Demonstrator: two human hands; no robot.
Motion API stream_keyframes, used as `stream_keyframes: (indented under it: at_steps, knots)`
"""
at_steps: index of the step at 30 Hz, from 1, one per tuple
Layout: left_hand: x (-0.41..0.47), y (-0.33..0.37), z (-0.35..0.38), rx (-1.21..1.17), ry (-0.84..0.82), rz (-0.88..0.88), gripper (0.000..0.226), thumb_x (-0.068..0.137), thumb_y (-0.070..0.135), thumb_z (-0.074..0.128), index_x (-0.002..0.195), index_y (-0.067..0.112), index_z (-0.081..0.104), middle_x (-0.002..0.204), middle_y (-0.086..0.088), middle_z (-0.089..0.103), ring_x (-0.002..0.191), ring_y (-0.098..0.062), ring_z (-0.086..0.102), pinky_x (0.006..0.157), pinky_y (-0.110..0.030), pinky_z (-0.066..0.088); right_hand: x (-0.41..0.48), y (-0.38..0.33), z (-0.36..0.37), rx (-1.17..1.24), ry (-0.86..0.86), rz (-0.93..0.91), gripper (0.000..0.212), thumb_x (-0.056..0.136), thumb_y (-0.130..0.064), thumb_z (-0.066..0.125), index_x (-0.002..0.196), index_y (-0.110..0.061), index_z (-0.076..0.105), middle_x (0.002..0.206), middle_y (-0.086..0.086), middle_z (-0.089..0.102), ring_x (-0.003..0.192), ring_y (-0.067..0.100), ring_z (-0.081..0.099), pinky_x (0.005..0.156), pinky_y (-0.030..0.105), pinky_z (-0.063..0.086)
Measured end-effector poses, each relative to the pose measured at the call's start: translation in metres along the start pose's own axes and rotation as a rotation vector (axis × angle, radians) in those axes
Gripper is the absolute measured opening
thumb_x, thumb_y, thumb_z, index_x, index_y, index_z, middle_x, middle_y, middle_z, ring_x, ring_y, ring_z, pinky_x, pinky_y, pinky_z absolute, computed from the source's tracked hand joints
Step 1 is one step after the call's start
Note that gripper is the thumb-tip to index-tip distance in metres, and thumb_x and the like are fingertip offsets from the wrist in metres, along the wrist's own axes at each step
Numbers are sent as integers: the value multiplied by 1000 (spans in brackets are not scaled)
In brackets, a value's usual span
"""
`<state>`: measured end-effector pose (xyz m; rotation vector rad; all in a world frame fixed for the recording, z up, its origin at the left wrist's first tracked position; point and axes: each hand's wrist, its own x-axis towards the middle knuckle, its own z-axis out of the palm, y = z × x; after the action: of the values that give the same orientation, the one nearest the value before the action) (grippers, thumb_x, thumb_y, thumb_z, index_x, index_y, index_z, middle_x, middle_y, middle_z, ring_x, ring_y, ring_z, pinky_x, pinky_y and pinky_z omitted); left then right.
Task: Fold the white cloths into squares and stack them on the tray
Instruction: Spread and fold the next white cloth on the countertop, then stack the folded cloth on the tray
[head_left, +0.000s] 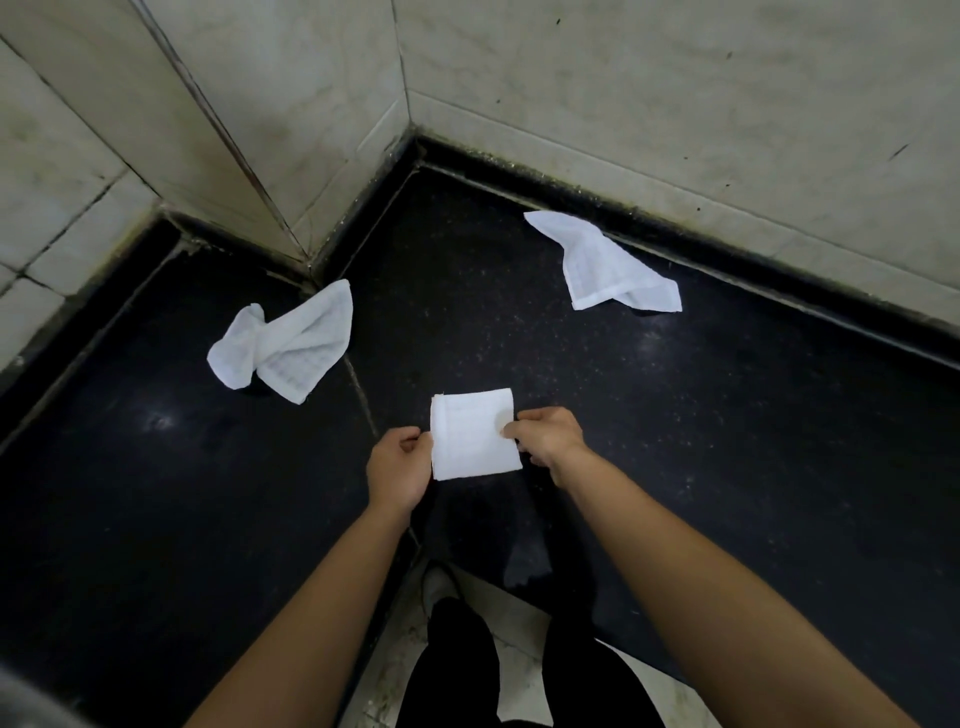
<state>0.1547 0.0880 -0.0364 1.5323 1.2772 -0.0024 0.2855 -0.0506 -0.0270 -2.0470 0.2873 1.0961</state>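
L hand (397, 467) & R hand (548, 434) fingers (511, 430) in pinch on folded cloth (472, 436) sides

Nothing legible anywhere: no letters, numbers, labels or brand marks. The folded white cloth square (475, 436), the crumpled white cloth on the left (283, 345) and the crumpled white cloth on the right (602, 267) show only a faint grid weave. The black speckled stone surface (675, 415) and pale marbled wall tiles (675, 104) show only specks and stains.

folded white square cloth (474, 435) held above dark counter, two crumpled white cloths (283, 345) (605, 266) lying apart behind
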Motion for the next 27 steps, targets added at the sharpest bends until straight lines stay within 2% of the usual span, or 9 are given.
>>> stream_keyframes:
  at_steps: [2, 4, 6, 10, 13, 15, 19, 23, 27]
  knots:
    - [2, -1, -5, -60, -21, -48, 26, 93, 23, 61, 117, 15, 64, 103, 1, 67, 96, -15, 64, 91, -38, 54, -3, -6, 0, 81, -26, 36, 18, 82, -15, 72, 99, -10, 75, 90, 5, 73, 78, 15, 65, 69, 30, 55]
    - [3, -1, -8, -131, -46, -83, 25, 95, 21, 60, 118, 14, 62, 107, -2, 67, 97, -15, 64, 85, -33, 55, -9, -12, -3, 187, -98, 67, 17, 84, -12, 69, 100, -8, 72, 85, 1, 70, 73, 13, 66, 66, 27, 53]
    - [3, 1, -12, -208, -73, -127, 20, 96, 20, 59, 115, 13, 62, 107, -4, 67, 98, -15, 63, 80, -30, 53, -13, -17, -7, 247, -178, 66, 21, 85, -11, 67, 106, -8, 70, 88, 0, 71, 79, 15, 70, 68, 28, 54]
    - [4, 7, -20, -311, -143, -217, 12, 97, 17, 59, 108, 16, 61, 109, -7, 66, 103, -18, 63, 88, -36, 53, -23, -30, -14, 234, -254, 16, 25, 84, -11, 67, 108, -8, 71, 89, 0, 76, 85, 17, 75, 71, 30, 56]
    - [1, 14, -20, -375, -236, -248, 13, 93, 10, 57, 101, 18, 61, 114, -7, 64, 107, -19, 60, 93, -39, 51, -34, -43, -21, 204, -289, -27, 27, 83, -11, 68, 109, -8, 73, 99, 4, 78, 91, 18, 76, 77, 31, 58]
    - [-3, 19, -17, -472, -308, -294, 18, 91, 7, 54, 107, 13, 60, 118, -9, 63, 114, -23, 58, 96, -42, 48, -44, -52, -26, 207, -290, -56, 27, 82, -9, 69, 108, -7, 73, 103, 9, 77, 92, 20, 76, 77, 32, 60]
    - [-17, 39, -3, -618, -494, -387, 50, 88, 9, 48, 137, 6, 46, 133, -16, 57, 128, -30, 51, 107, -48, 41, -74, -68, -52, 227, -271, -104, 28, 82, -7, 69, 110, -5, 73, 104, 11, 76, 90, 21, 76, 76, 32, 59]
    - [-38, 66, 14, -705, -739, -389, 58, 78, 14, 45, 134, 0, 52, 124, -20, 62, 113, -35, 60, 106, -51, 40, -106, -64, -89, 292, -305, -123, 25, 87, -8, 67, 111, -5, 73, 85, 1, 72, 76, 13, 71, 80, 31, 57]
    - [-55, 96, 32, -701, -907, -374, 59, 76, 17, 47, 132, 0, 57, 121, -19, 64, 113, -36, 61, 104, -48, 44, -126, -31, -126, 381, -230, -113, 31, 86, -9, 66, 115, -7, 74, 103, 8, 67, 93, 21, 63, 85, 31, 56]
